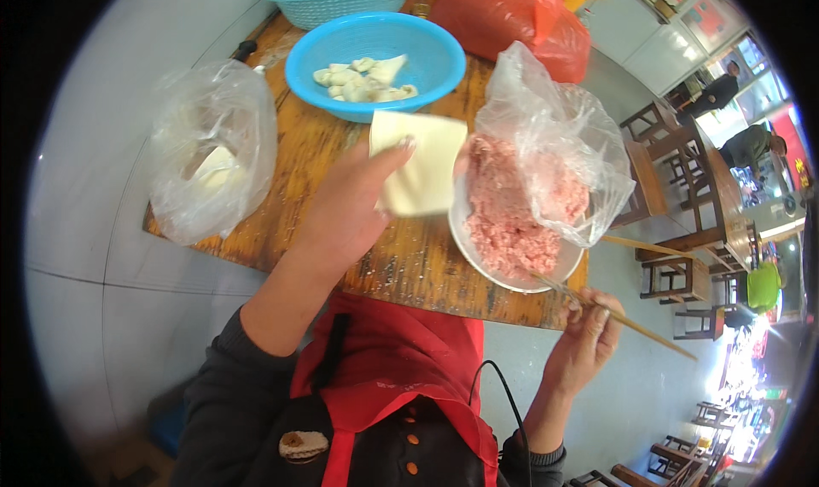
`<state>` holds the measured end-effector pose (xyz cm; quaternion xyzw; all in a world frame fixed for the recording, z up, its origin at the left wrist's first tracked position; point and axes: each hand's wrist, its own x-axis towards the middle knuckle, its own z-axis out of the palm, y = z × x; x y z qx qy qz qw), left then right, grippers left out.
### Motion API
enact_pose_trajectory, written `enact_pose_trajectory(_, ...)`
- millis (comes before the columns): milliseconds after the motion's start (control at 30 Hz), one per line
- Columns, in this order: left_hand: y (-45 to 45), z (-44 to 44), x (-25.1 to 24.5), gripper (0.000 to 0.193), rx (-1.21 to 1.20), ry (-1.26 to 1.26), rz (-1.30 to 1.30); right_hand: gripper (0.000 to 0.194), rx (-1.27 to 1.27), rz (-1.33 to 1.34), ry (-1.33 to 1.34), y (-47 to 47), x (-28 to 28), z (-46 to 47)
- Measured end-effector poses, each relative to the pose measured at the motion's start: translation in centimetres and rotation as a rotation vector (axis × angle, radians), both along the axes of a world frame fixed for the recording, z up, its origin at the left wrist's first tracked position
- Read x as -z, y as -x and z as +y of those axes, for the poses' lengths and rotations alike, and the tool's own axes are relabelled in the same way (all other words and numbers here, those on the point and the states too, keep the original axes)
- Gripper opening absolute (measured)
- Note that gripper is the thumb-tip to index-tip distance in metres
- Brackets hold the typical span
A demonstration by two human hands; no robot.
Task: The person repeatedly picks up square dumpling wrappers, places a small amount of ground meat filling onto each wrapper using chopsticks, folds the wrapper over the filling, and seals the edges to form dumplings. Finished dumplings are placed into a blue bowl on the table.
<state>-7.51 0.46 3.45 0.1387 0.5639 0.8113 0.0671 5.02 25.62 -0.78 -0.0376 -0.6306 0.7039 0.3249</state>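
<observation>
My left hand [352, 196] holds a stack of square dough wrappers [425, 167], thumb on top, over the wooden table. In my right hand [592, 330] is a thin wooden stick, perhaps a chopstick [646, 333], whose near end reaches the raw minced meat [512, 231] in a white bowl [477, 266]. Clear plastic film [569, 148] partly covers the meat. Beyond the wrappers, a blue plastic basin [441, 71] contains several folded dumplings [358, 87]. An open clear plastic bag [249, 116] at the left has more pale wrappers [217, 167] inside.
A light blue woven basket [339, 7] and a full red plastic bag [512, 13] stand at the far side of the wooden table [397, 269]. Another stick [640, 245] juts out past the bowl's right side. Wooden tables, stools and two people are in the background at right.
</observation>
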Motion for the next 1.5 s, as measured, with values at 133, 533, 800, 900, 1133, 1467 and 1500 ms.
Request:
enact_pose_trajectory(133,-2.4,-0.7,1.5,0.035,0.336,-0.071,-0.385,0.016,-0.117,-0.066,-0.036,1.8,-0.1,0.2)
enact_pose_trajectory(533,-8.0,5.8,4.8,0.036,0.584,-0.282,-0.705,0.015,-0.026,-0.122,-0.198,2.8,-0.8,0.0)
enact_pose_trajectory(800,-8.6,6.2,4.6,0.038,0.597,-0.366,-0.670,0.018,0.101,-0.047,0.080,0.7,-1.2,-3.1)
enact_pose_trajectory(900,-8.7,5.4,4.0,0.042,0.633,-0.196,-0.530,0.017,0.045,-0.033,0.101,-0.1,-1.1,-3.0)
enact_pose_trajectory(1133,-9.1,4.0,3.5,0.045,0.603,0.074,-0.064,0.017,-0.036,-0.071,0.063,0.1,-1.6,-3.7)
enact_pose_trajectory(1467,-8.8,0.5,3.5,0.052,0.655,-0.168,-0.529,0.019,-0.274,-0.103,0.151,-0.7,-1.8,-4.1)
enact_pose_trajectory(1500,-8.6,0.6,3.1,0.052,0.677,-0.185,-0.495,0.018,-0.263,-0.100,0.155,-0.7,-2.1,-4.2)
